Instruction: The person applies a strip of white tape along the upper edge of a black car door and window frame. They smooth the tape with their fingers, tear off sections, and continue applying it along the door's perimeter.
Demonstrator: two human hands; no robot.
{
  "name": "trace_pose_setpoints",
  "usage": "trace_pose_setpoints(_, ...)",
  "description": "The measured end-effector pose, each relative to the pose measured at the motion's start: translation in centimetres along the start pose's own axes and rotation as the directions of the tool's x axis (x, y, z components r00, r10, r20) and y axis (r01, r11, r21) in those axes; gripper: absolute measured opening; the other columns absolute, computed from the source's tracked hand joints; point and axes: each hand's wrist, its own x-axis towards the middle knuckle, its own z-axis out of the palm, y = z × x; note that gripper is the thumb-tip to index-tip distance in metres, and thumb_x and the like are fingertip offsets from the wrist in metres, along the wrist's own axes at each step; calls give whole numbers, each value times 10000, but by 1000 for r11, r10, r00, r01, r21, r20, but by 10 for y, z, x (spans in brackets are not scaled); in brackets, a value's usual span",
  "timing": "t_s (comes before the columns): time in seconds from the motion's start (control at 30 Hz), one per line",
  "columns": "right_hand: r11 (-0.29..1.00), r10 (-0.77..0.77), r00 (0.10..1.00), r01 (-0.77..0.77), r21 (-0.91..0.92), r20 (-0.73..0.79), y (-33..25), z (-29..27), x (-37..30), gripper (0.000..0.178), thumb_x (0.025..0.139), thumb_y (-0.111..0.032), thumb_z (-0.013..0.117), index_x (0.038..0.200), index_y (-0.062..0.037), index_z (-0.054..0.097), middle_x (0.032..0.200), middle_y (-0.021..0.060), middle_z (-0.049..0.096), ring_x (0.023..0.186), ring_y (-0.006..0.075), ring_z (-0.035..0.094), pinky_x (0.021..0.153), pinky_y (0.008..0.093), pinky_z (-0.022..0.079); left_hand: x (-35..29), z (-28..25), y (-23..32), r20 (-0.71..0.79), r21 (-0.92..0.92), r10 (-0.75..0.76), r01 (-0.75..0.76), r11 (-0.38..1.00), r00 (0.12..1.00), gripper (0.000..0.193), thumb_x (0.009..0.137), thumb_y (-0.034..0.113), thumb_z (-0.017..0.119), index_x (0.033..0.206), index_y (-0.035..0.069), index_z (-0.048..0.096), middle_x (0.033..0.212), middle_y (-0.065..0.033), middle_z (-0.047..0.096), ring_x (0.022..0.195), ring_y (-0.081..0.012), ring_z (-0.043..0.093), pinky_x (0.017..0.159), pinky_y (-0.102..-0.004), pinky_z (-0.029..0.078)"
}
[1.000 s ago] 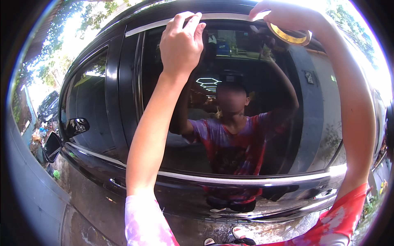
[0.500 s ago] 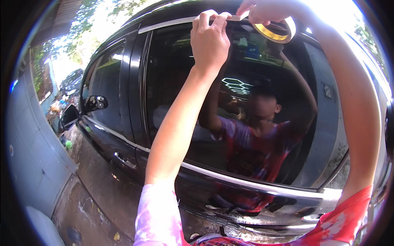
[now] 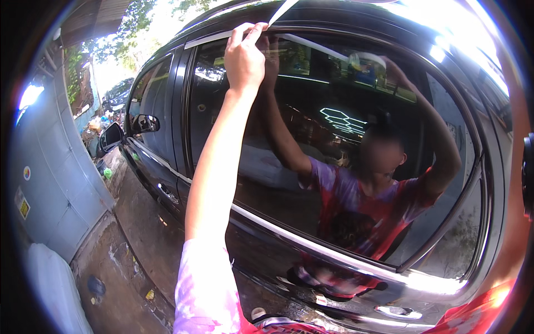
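My left hand (image 3: pixel 245 60) is at the upper edge of a dark car window (image 3: pixel 267 189), its fingers pinched on a strip of pale masking tape (image 3: pixel 282 12). From those fingertips the strip rises to the right and leaves the picture at the top. Left of the hand, a light band (image 3: pixel 207 40) runs along the top of the window frame. My right arm (image 3: pixel 514 183) goes up along the right rim; its hand is out of the picture. In the glass, a reflection shows both arms raised, with the light strip stretched between the hands.
The black car (image 3: pixel 222 234) fills the middle, with a side mirror (image 3: pixel 111 136) and door handles (image 3: pixel 397 313). At left stands a grey-blue metal gate (image 3: pixel 61 172). A pale covered object (image 3: pixel 53 284) sits at lower left. Clutter (image 3: pixel 100 122) lies beyond the mirror.
My left hand has shifted left along the window's top edge. My right hand, with the tape roll, has gone up and right out of the picture, and a longer strip is pulled out.
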Motion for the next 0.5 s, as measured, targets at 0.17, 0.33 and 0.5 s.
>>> trace_pose_setpoints(0.17, 991, -116, 984, 125, 55, -138, 28, -1, -53, 388, 961, -194, 607, 1321, -72, 685, 1033, 91, 756, 877, 212, 709, 808, 340, 570, -5, 13, 4, 1, -48, 3, -3, 999, 1000, 427, 876, -74, 571, 1180, 141, 781, 1162, -70, 698, 1056, -286, 689, 935, -392, 563)
trace_pose_setpoints(0.33, 994, -10, 991, -4, 106, 132, 111, 9, -86, 312, 997, -96, 557, 1273, -72, 700, 1169, 105, 729, 1027, 233, 687, 937, 351, 543, 1, -5, -3, 17, 38, 56, -57, 998, 998, 461, 858, -94, 559, 1203, 130, 768, 1184, -95, 699, 1064, -306, 697, 934, -395, 571)
trace_pose_setpoints(0.5, 994, 106, 924, -83, -77, 368, 149, 15, -99, 285, 1025, -45, 530, 1236, -66, 719, 1248, 127, 711, 1118, 262, 673, 1021, 374, 526, 0, -3, 8, 62, 33, 88, -90, 995, 994, 470, 879, -93, 560, 1251, 129, 741, 1215, -110, 700, 1043, -320, 716, 913, -393, 587)
